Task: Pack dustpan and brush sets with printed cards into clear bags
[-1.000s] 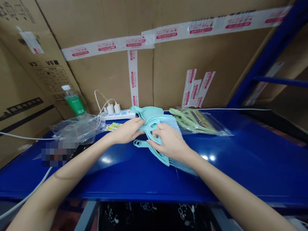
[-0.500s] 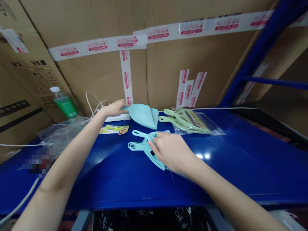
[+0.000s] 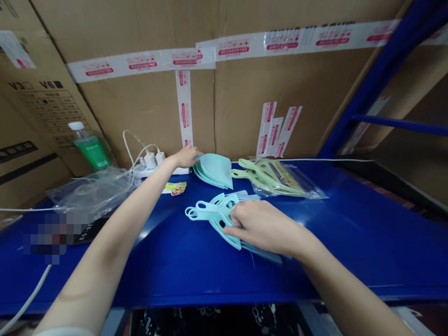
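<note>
Head camera, looking down on the blue shelf [image 3: 350, 233].

Left hand [image 3: 187, 156]: reached out to the back of the shelf, palm down, fingers nearly straight. The fingertips rest on the rear edge of a nested stack of pale teal dustpans [image 3: 214, 170]. I cannot tell whether it grips the stack or only touches it. The dustpans lie flat on the shelf, just in front of the cardboard boxes [image 3: 308, 88].

Right hand [image 3: 264, 226]: nearer to me, palm down, fingers curled over a stack of teal brushes [image 3: 212, 214], with the thumb at the near edge. It has hold of the stack and presses it to the shelf. The looped handles fan out to the left, clear of the hand. The bristle ends run under the hand and show again past the wrist.

Dustpans and brushes lie apart, with bare shelf between them.

Surroundings:
- Green set in a clear bag [image 3: 276, 179], just to the right of the dustpans and behind the right hand.
- White power strip [image 3: 145, 171] under the left forearm, with two white chargers [image 3: 154, 159] plugged in.
- Small printed card [image 3: 174, 188] lying flat beside the left forearm.
- Crumpled clear plastic bags [image 3: 93, 191] to the left.
- Green bottle [image 3: 87, 147] with a white cap standing against the boxes.
- White cable [image 3: 24, 305] running off at the lower left.
- Red-and-white tape [image 3: 276, 128] in loose strips on the box face above the bagged set.
</note>
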